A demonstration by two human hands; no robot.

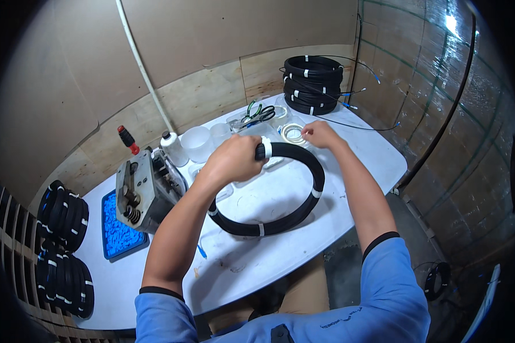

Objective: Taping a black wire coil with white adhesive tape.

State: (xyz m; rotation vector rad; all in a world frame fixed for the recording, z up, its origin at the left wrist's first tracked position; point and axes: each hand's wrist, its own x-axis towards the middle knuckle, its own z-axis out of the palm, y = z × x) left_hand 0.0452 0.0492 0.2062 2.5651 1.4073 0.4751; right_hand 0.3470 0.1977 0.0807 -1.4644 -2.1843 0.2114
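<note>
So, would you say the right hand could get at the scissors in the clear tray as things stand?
Probably yes. The right hand rests at the roll of tape, with the scissors lying uncovered in the clear tray just beyond, nothing between them. The left hand holds the black cable coil.

It is a small workshop: plywood walls [212,97], a white worktable [280,228] with a metal machine [146,188], and stacks of black cable coils [313,84].

Cable coil [280,194] partly behind left hand [233,160]

No packages, labels, signs, screens — none visible.
</note>
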